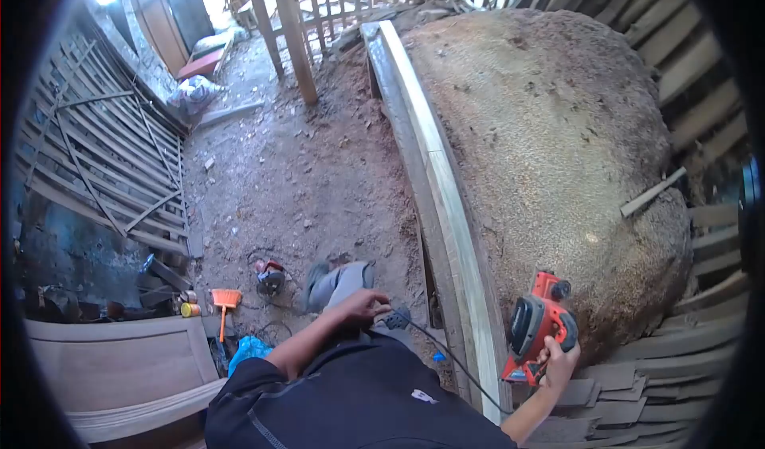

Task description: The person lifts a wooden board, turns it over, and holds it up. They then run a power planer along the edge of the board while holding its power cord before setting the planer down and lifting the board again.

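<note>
My right hand (560, 363) is wrapped around the handle of a red and black electric hand planer (540, 328). The planer is held beside the near part of a long pale timber (434, 158), over its right side. A black power cord (446, 351) runs from near the planer across the timber to my left hand (366, 307). Closed fingers of that hand grip the cord in front of my body. Lengthwise, the timber lies on a narrow grey-brown bench (410, 150).
A big mound of wood shavings (550, 130) rises right of the bench. On the dusty floor are a red and black power tool (271, 276), an orange brush (226, 299) and a blue plastic bag (249, 351). A wooden panel (119, 361) lies at lower left. Stacked boards (637, 393) line the right.
</note>
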Motion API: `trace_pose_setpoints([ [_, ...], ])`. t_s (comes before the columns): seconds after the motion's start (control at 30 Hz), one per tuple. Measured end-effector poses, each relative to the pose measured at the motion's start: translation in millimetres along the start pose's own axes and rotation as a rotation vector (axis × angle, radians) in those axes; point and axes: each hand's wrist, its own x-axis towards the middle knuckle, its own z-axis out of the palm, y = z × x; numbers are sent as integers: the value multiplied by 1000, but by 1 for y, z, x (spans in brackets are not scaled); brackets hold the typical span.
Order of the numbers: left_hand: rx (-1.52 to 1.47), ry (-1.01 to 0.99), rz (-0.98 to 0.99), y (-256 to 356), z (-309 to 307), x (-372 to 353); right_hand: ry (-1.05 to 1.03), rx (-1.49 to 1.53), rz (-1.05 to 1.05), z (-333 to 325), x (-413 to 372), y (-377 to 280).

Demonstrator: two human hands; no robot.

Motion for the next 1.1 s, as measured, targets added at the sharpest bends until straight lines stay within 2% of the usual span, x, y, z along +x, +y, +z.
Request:
trace_pose_setpoints([
  [0.07, 88, -72, 65, -9, 22, -9, 56, 33, -11, -36, -31, 15],
  [0.1, 100, -167, -3, 7, 24, -20, 100, 36, 10, -50, -49, 23],
  [0.13, 100, -175, 38, -1, 37, -26, 102, 49, 5, -61, -64, 31],
  [0.2, 114, -176, 105, -23, 72, -43, 358, 160, 39, -80, -95, 53],
  [0.23, 132, -166, 134, -23, 84, -53, 292, 152, 46, -98, -106, 62],
  [0.33, 238, -249, 99, -19, 109, -95, 405, 185, 65, -128, -146, 91],
  [0.43, 289, -276, -1, -26, 136, -159, 371, 135, -1, -154, -185, 110],
  [0.5, 44, -237, -135, -41, 160, -197, 353, 125, -35, -173, -200, 124],
  [0.57, 10, -224, -114, -54, 181, -239, 322, 182, -83, -176, -238, 120],
  [0.67, 25, -147, -85, -53, 221, -289, 181, 108, -94, -206, -281, 118],
  [0.77, -43, -110, -129, -33, 257, -314, 137, 201, -122, -222, -318, 110],
  [0.83, 13, -106, -134, -40, 288, -317, 68, 287, -130, -242, -334, 113],
  [0.9, -188, 42, -84, -34, 318, -322, 74, 325, -149, -256, -347, 116],
  [0.93, -137, -39, -116, -33, 326, -316, 73, 342, -147, -261, -348, 115],
  [0.97, -142, -39, -112, -30, 340, -314, 75, 337, -151, -270, -350, 119],
  [1.03, -216, -308, 18, -25, 371, -308, 127, 382, -117, -284, -351, 124],
  [1.07, -221, -306, 15, -20, 389, -301, 90, 353, -147, -293, -354, 123],
  [1.1, -98, -345, 98, -16, 409, -290, 82, 348, -145, -300, -356, 120],
])
